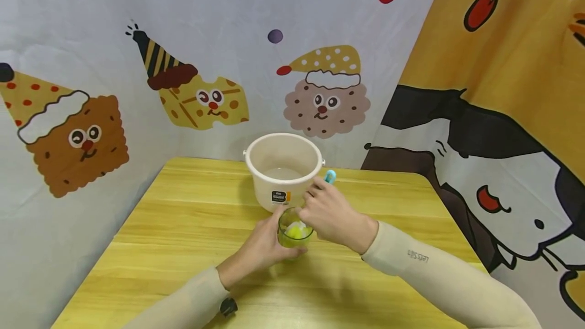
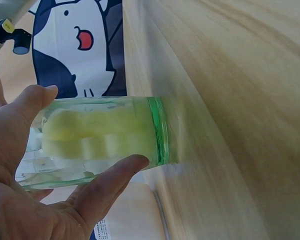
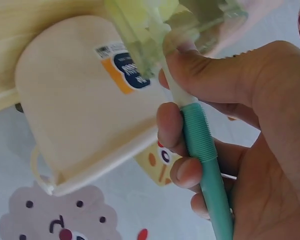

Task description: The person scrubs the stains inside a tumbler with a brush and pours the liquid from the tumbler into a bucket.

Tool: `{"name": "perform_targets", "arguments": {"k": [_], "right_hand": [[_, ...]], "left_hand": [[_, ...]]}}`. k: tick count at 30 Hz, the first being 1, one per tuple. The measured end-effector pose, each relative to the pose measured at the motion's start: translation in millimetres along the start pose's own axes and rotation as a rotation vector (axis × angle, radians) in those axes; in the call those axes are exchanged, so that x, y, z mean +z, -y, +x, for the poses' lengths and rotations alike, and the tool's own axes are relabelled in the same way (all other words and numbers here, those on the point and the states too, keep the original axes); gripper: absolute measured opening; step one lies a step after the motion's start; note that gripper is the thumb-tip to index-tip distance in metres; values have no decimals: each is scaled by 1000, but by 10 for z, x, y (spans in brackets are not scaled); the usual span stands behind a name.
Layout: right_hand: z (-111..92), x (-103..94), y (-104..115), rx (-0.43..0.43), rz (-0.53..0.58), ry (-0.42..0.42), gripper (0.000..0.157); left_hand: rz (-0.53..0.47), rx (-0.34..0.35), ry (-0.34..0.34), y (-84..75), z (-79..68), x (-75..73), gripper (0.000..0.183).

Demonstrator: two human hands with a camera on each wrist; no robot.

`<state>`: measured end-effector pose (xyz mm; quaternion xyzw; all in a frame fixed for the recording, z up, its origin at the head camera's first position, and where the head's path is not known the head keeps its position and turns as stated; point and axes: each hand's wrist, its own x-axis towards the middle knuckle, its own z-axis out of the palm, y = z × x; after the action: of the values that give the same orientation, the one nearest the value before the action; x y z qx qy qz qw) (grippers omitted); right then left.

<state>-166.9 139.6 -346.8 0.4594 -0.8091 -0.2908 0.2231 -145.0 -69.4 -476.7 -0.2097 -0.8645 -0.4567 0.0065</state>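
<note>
My left hand (image 1: 265, 243) grips a clear green drinking glass (image 2: 162, 132), its thumb and fingers spread round the sides. Inside the glass sits the pale yellow, lobed sponge head (image 2: 97, 132) of a cup brush. With curled fingers my right hand (image 1: 330, 213) holds that brush by its stem and teal handle (image 3: 202, 135), the thumb at the glass's mouth. In the head view the light-blue handle end (image 1: 330, 176) pokes out above the right hand. The glass is upright, just in front of a cream bucket (image 1: 266, 189); its base is partly hidden by the left hand.
The bucket stands near the back edge of a wooden table (image 1: 183, 237), a printed label on its front. Behind the table hangs a cloth (image 1: 215, 24) with cartoon figures. A small black object (image 1: 228, 306) shows by the left forearm.
</note>
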Motion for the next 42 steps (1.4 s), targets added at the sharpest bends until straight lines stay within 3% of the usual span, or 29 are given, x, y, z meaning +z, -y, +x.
{"name": "perform_targets", "arguments": {"k": [16,26,42], "right_hand": [[-124,-276,-174,15,-47,-118,27],[-124,-391,-261,-1,-75,-179,31],[-185,-402,-236,15,-52,-264,23]], "left_hand": [[0,5,-11,23,7,-6,100],[-13,9,-9,30,9,-2,97],[-14,20,-16,13,7,30,98]]}}
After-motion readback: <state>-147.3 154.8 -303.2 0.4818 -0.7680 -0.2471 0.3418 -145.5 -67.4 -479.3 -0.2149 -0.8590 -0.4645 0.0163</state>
